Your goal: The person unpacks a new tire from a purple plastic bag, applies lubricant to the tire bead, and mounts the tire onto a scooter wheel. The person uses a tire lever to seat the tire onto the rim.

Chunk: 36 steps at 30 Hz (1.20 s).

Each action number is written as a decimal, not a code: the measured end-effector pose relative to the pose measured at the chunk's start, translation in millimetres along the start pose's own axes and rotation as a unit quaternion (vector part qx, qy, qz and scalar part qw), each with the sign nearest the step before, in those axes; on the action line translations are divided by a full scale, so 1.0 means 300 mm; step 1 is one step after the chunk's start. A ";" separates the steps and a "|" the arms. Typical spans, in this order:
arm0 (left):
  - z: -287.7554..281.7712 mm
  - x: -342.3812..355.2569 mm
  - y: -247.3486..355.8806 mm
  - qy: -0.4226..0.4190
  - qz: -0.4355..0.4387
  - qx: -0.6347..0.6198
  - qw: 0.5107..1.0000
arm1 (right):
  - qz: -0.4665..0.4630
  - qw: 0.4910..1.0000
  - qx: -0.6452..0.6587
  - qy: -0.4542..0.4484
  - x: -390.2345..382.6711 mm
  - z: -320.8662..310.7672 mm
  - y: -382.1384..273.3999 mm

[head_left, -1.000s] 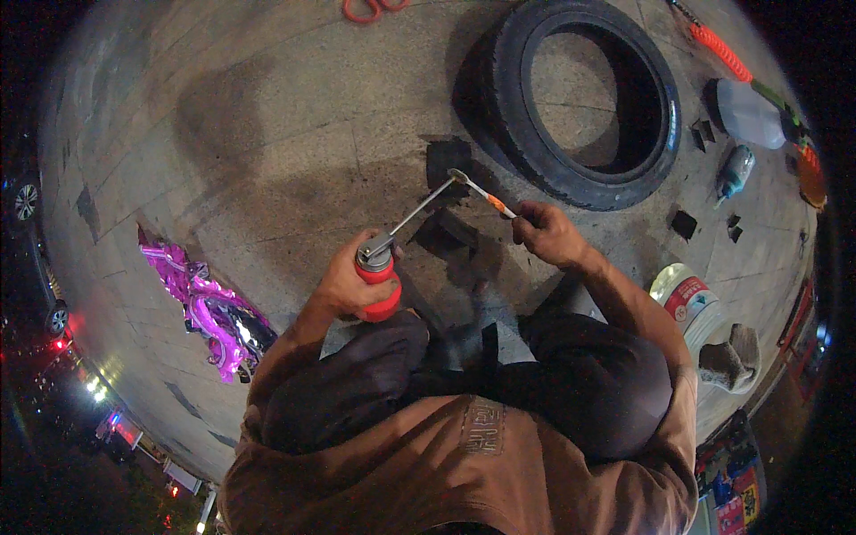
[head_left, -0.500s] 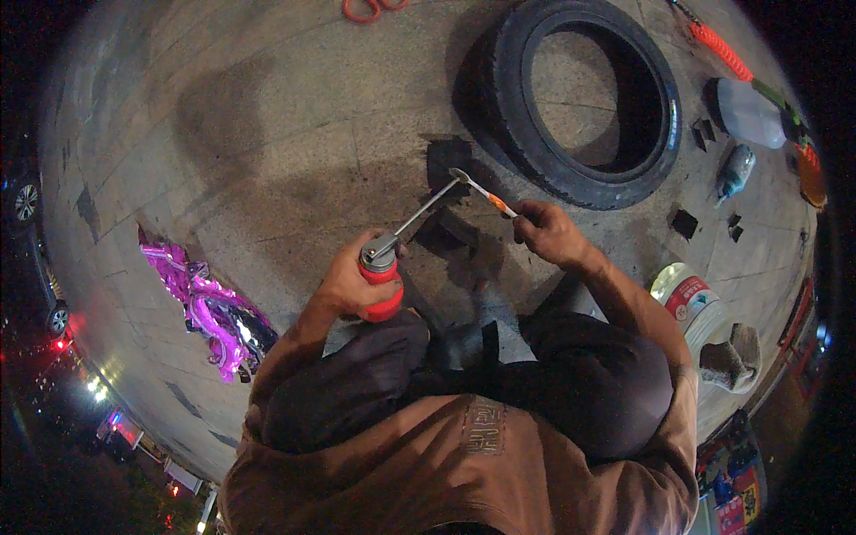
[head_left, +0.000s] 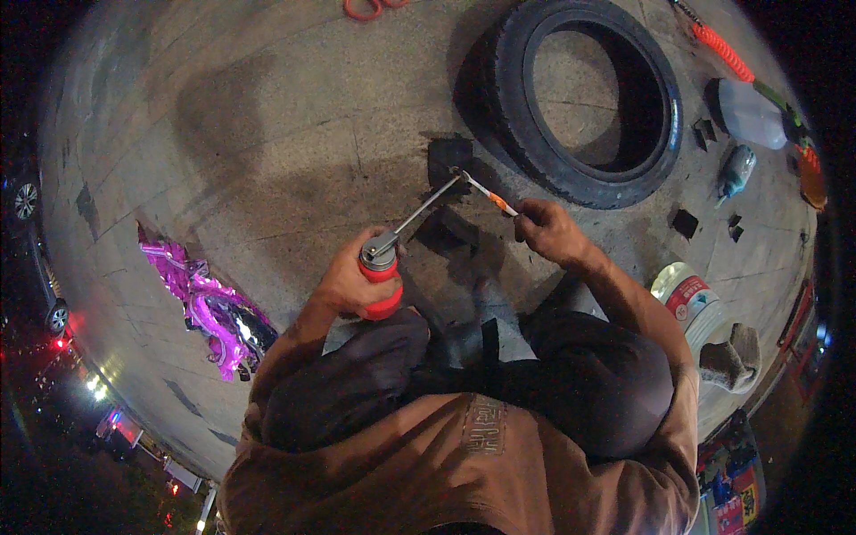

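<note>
My left hand point(head_left: 346, 278) is wrapped round a red oil can point(head_left: 382, 294) with a silver top, and its long thin spout point(head_left: 426, 205) points up and to the right. In my right hand point(head_left: 546, 234), between thumb and fingers, is a white and orange toothbrush point(head_left: 490, 193). The brush's head meets the spout's tip, or comes very near it, above a dark square patch point(head_left: 443, 153) on the ground. Just below lies another dark piece point(head_left: 446, 234), partly in shadow. Whether any oil is coming out is too small to see.
A black tyre point(head_left: 508, 125) lies right of the brush. Crumpled shiny purple wrapping point(head_left: 201, 308) is at the left. On the right are a white bucket point(head_left: 695, 308), a grey cloth point(head_left: 733, 358), a bottle point(head_left: 736, 171), a clear jug point(head_left: 752, 113) and a red coiled hose point(head_left: 720, 51).
The toothbrush's head has tilted and shifted slightly at the spout's tip. Both hands keep nearly the same place and the same hold.
</note>
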State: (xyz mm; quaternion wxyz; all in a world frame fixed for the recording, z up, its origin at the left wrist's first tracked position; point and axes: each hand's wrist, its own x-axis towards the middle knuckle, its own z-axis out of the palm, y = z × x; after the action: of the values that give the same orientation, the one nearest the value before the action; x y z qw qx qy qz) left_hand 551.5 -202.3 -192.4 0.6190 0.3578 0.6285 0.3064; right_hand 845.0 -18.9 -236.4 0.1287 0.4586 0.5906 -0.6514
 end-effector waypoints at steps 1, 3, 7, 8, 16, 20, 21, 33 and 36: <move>-0.003 -0.001 -0.001 0.001 -0.010 0.014 1.000 | -0.002 1.000 0.009 -0.001 0.000 0.002 -0.002; -0.009 -0.006 0.000 -0.002 -0.013 0.039 0.999 | -0.007 1.000 0.025 0.001 0.000 0.003 -0.008; -0.019 -0.017 -0.004 0.000 -0.001 -0.033 0.999 | 0.012 0.998 0.058 0.007 -0.009 -0.020 -0.024; -0.020 -0.020 -0.008 0.015 -0.001 -0.062 0.998 | 0.007 0.997 0.079 0.005 -0.021 -0.035 -0.026; -0.058 0.007 -0.025 0.153 0.012 -0.016 0.988 | -0.072 0.966 -0.053 0.242 -0.214 -0.282 -0.006; -0.088 0.102 0.004 0.219 0.111 0.045 0.968 | -0.059 0.884 -0.311 0.345 -0.323 -0.438 0.033; -0.097 0.131 0.010 0.216 0.132 0.048 0.966 | -0.055 0.874 -0.346 0.338 -0.340 -0.469 0.043; -0.050 0.216 -0.013 0.254 0.120 0.025 0.959 | -0.021 0.728 -0.614 0.302 -0.279 -0.871 -0.016; -0.038 0.193 -0.010 0.323 0.083 0.077 0.940 | -0.036 0.684 -0.668 0.293 -0.210 -0.957 -0.072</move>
State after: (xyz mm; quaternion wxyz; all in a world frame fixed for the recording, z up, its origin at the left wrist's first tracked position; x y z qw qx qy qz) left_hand 541.2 -155.4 -226.7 0.3261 0.3366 0.7844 0.4064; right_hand 992.0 218.2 -141.2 0.1979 0.3971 0.8927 0.0787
